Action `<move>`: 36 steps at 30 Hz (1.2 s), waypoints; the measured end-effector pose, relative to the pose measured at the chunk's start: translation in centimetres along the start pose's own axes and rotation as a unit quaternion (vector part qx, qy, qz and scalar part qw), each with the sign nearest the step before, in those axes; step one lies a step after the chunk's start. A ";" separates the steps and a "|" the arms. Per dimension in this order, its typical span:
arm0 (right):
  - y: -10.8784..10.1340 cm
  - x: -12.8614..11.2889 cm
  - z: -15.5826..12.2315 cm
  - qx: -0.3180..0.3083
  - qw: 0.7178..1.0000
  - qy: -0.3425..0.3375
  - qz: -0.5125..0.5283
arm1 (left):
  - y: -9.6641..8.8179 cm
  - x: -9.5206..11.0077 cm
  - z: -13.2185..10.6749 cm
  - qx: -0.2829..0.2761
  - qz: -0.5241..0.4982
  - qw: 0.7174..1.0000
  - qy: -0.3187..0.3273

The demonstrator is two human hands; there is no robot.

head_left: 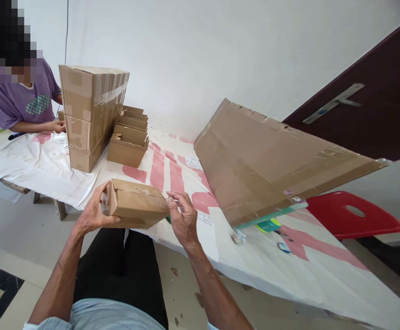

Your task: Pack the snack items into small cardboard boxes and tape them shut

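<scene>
- The left hand [97, 208] is closing around the left end of a small cardboard box [140, 206], its thumb lying along the near face and its fingers curling over the far edge, a hold that is probably steadying the box from one end.
- The right hand [183, 219] is hovering at the box's opposite end, half curled, with thumb and index fingertip coming close together; whether it is touching the corner or pinching something thin, I cannot tell.
- The box is sitting at the near edge of the table [341, 286], above the lap, its long seamed side facing up, which is likely keeping that seam in easy sight and reach.
- Beyond it, several open boxes [126, 153] are standing in a close row, perhaps to save room.
- A tall stack of taped cartons [79, 119] is standing just left of that row, its narrow end facing the wearer, so its bulk is taking up little of the table's width.
- A large cardboard panel [255, 160] is leaning on the right side, apart from both hands and seemingly out of their way.
- At the far left, a co-worker [38, 98] is sitting behind the stack, one hand resting near the white cloth.
</scene>
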State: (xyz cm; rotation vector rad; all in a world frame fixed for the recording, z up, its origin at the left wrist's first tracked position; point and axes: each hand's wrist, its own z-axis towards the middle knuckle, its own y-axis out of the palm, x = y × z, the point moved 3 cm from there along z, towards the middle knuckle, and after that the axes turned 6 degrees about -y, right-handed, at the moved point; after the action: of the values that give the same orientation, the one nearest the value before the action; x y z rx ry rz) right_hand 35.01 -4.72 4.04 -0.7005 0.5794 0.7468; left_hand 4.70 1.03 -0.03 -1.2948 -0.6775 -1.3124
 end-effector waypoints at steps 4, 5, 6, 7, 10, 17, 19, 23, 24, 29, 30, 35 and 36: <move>1.0 2.8 -3.1 0.048 0.990 0.106 0.073 | -2.3 -2.5 -0.2 -0.003 -0.141 0.989 -0.052; 1.4 2.8 -3.8 0.045 0.989 0.109 0.092 | -2.9 -3.1 -0.4 0.007 -0.180 0.982 -0.062; 1.9 2.4 -4.4 0.037 0.988 0.103 0.109 | -3.5 -3.8 -0.6 0.022 -0.216 0.973 -0.072; 2.3 1.9 -4.9 0.028 0.988 0.090 0.121 | -3.9 -4.4 -0.8 0.037 -0.248 0.964 -0.083; 3.3 -0.2 -5.7 0.006 0.990 0.036 0.139 | -4.4 -5.9 -1.3 0.063 -0.318 0.938 -0.122; 3.0 -3.2 -6.1 0.001 0.994 -0.065 0.090 | -3.9 -8.0 -1.6 0.099 -0.377 0.906 -0.167; 2.7 -3.5 -5.9 -0.003 0.994 -0.080 0.080 | -3.9 -8.4 -1.5 0.108 -0.388 0.899 -0.169; 2.4 -3.7 -5.6 -0.003 0.993 -0.090 0.075 | -4.0 -8.4 -1.4 0.098 -0.380 0.905 -0.162; 2.4 -3.7 -5.6 -0.003 0.993 -0.089 0.075 | -4.0 -8.2 -1.3 0.091 -0.371 0.910 -0.161; 2.3 -3.3 -5.7 -0.003 0.994 -0.073 0.079 | -3.8 -6.8 -1.2 0.058 -0.338 0.928 -0.148; 2.2 -3.3 -5.7 -0.001 0.994 -0.073 0.080 | -3.7 -6.6 -1.2 0.057 -0.336 0.929 -0.146; 2.2 -3.6 -5.8 0.003 0.993 -0.076 0.089 | -3.5 -6.4 -1.1 0.052 -0.326 0.931 -0.153; 2.2 -3.7 -5.8 0.004 0.993 -0.077 0.091 | -3.5 -6.6 -1.1 0.052 -0.327 0.931 -0.154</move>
State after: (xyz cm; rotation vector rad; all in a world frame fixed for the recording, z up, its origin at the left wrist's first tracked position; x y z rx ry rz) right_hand 29.79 -9.33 2.17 -0.5826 0.5096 0.9593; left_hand -0.35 2.81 -5.41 -1.2447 -1.4735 -1.5768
